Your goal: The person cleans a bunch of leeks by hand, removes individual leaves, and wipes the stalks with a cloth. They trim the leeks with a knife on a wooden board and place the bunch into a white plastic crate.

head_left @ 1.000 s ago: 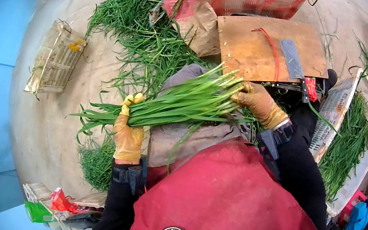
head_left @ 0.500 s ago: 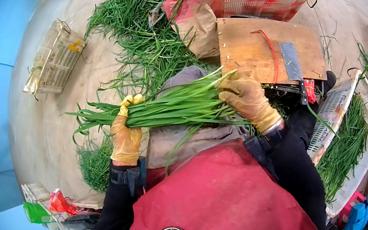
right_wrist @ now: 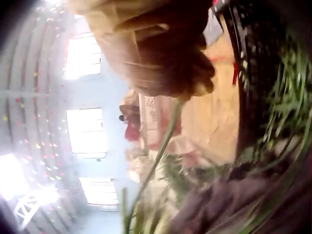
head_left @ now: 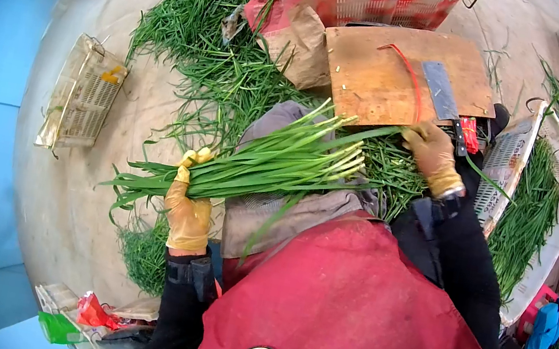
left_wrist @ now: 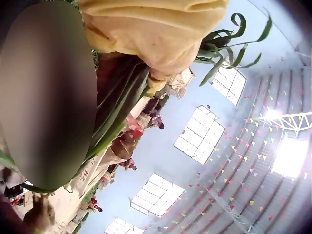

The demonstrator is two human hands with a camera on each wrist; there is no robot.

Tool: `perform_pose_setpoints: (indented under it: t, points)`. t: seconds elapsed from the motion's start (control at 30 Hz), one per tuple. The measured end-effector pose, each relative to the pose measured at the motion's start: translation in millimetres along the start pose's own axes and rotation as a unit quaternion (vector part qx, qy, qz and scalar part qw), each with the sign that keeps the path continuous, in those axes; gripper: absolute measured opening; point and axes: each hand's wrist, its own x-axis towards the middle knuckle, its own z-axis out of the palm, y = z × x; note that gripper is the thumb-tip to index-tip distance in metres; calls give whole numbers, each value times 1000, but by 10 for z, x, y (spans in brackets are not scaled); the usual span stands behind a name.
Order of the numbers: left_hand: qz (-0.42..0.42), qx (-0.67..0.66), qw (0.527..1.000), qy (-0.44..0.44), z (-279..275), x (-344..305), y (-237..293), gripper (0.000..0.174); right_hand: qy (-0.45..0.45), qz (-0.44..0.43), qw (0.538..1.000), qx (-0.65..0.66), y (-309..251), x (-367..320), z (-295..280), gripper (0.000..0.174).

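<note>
In the head view a bunch of garlic chives lies across the person's lap, pale stem ends to the upper right and leaf tips to the left. The yellow-gloved left hand grips the bunch near its leafy end, thumb and fingers curled round it. Beyond the stem ends, the gloved right hand pinches a single chive leaf that stretches back to the bunch. From the right wrist view, this chive leaf runs down from the curled fingertips. Much of the left wrist view is blurred out.
A cutting board bears a cleaver and a red strip. Loose chives heap on the floor ahead. A white crate holding chives stands at the right; another crate stands at the left. Trimmings lie below the board.
The right hand left the stem ends and moved right, drawing a chive leaf out from the bunch. The left hand keeps its grip with little movement.
</note>
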Motion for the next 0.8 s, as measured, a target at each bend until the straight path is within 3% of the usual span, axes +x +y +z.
perform_pose_setpoints:
  t: [0.03, 0.1, 0.13, 0.2, 0.27, 0.3, 0.33, 0.37, 0.43, 0.53, 0.6, 0.67, 0.73, 0.8]
  points:
    - [-1, 5, 1000, 4, -1, -6, 10, 31, -50, 15, 990, -133, 157, 7, -167, 31]
    - [-2, 8, 1000, 16, -30, -32, 34, 31, -231, 77, 892, -380, 346, -113, -372, 27]
    - [-3, 4, 1000, 22, -41, -29, 25, 31, -268, 67, 876, -396, 456, -194, -405, 31]
    - [-15, -4, 1000, 23, -56, -28, -1, 31, -226, 44, 901, -368, 440, -353, -474, 41]
    - [-29, -9, 999, 16, -83, -18, 11, 32, -219, 18, 952, -214, 278, -323, -428, 49]
    - [-27, -9, 999, 15, -78, -8, 11, 31, -167, -52, 984, -33, 214, -350, -331, 52]
    - [-25, -10, 999, 17, -57, -20, 20, 31, -151, -155, 976, 34, 124, -279, -166, 62]
    - [-24, -11, 999, 18, -20, -32, 28, 30, -172, -153, 966, 118, -112, -265, -52, 70]
    - [-21, -10, 1000, 14, 27, -42, 23, 30, -211, -154, 940, 221, -455, -240, 302, 65]
    - [-3, 1, 1000, 5, 11, -62, 24, 29, -285, -45, 924, 250, -741, -235, 542, 40]
    - [16, 11, 1000, 1, -62, -84, 66, 29, -263, 42, 910, 318, -570, -152, 563, 20]
    - [28, 7, 999, 34, -98, -109, 115, 29, -187, 112, 911, 351, -285, -39, 454, 18]
    - [45, 0, 998, 45, -217, -56, 185, 29, -242, 149, 903, 323, 48, 14, 357, 19]
    - [54, 3, 997, 49, -263, -26, 214, 30, -285, 110, 921, 243, 211, -78, 398, 27]
